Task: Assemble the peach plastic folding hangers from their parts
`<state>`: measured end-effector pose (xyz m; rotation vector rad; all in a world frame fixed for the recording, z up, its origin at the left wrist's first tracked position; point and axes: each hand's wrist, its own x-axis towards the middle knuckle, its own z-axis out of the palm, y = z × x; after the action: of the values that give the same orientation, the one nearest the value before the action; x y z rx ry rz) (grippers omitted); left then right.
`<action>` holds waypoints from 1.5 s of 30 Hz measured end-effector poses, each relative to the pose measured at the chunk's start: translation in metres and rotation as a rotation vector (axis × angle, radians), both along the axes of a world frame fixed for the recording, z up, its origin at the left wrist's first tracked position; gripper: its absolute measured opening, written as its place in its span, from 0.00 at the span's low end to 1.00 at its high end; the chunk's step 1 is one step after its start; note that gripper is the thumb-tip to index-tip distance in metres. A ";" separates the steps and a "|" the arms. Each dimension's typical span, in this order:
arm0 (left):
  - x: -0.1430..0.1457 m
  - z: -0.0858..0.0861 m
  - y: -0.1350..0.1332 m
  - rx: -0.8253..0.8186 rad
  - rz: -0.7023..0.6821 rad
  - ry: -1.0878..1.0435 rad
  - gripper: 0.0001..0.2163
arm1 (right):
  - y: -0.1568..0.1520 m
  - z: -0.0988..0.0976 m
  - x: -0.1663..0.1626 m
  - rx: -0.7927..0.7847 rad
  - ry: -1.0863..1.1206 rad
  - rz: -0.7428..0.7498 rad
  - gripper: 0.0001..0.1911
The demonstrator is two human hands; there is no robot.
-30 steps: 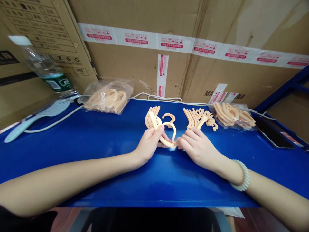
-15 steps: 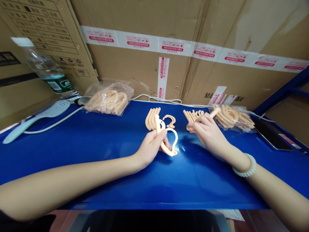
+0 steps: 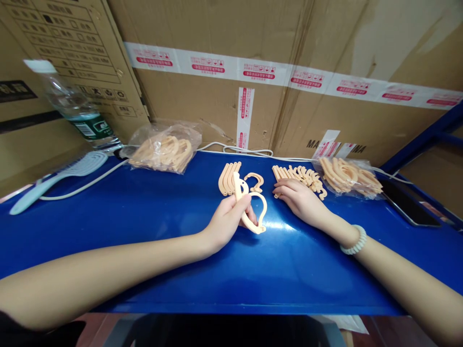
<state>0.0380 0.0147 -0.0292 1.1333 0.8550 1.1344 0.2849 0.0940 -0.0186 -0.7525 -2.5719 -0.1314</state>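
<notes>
Blue counter point(image 3: 144, 217), cardboard boxes point(image 3: 217, 111) behind. Left hand point(image 3: 226, 219) fingers clamped round peach hook piece point(image 3: 253, 212), mid-counter. Right hand point(image 3: 298, 197) fingers slack, flat on loose row point(image 3: 302, 174). Small stack point(image 3: 227, 177) laid aside; left bag point(image 3: 162, 147), right bag point(image 3: 349, 176) look full.

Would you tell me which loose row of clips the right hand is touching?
The row beside the right bag; the right hand covers its left end; the other row lies further left.

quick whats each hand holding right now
left hand: closed on a peach plastic hook-shaped clip.
right hand: palm down, fingertips on the row of loose peach plastic clips; grip cannot be told.
</notes>
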 end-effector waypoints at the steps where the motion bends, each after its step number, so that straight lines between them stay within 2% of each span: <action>1: 0.000 0.000 0.000 -0.001 -0.001 -0.001 0.24 | 0.000 0.000 0.001 0.011 -0.008 -0.013 0.12; 6: 0.000 -0.003 0.001 -0.025 -0.007 -0.027 0.24 | -0.003 0.003 0.002 0.076 -0.031 -0.078 0.13; 10: 0.000 -0.002 0.001 -0.039 0.005 -0.048 0.23 | -0.010 0.009 0.000 0.124 -0.017 -0.064 0.13; 18: 0.000 0.008 -0.001 -0.118 -0.013 -0.220 0.10 | -0.015 0.010 -0.001 0.135 -0.128 -0.089 0.14; 22: 0.000 0.009 -0.001 -0.090 0.013 -0.131 0.12 | -0.014 0.009 0.001 0.110 -0.127 -0.106 0.14; 26: -0.006 0.015 0.000 0.080 0.040 0.075 0.12 | -0.025 0.014 -0.005 0.070 0.039 -0.062 0.20; 30: -0.013 0.020 0.002 0.375 0.111 0.365 0.13 | -0.049 0.025 -0.019 -0.078 0.272 0.069 0.24; 34: -0.014 0.019 0.003 0.613 0.120 0.502 0.11 | -0.067 0.032 -0.029 -0.356 0.398 0.150 0.23; 39: -0.014 0.013 0.006 0.679 0.069 0.567 0.14 | -0.068 0.031 -0.029 -0.717 0.554 0.208 0.22; 42: -0.015 0.012 0.007 0.710 0.092 0.586 0.14 | -0.066 0.031 -0.028 -0.810 0.651 0.211 0.19; 45: -0.017 0.010 0.009 0.749 0.138 0.652 0.13 | -0.064 0.032 -0.027 -0.894 0.751 0.109 0.14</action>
<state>0.0209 0.0234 -0.0190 2.1677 1.0362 1.2530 0.2578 0.0302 0.0130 -0.7371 -1.8432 1.1655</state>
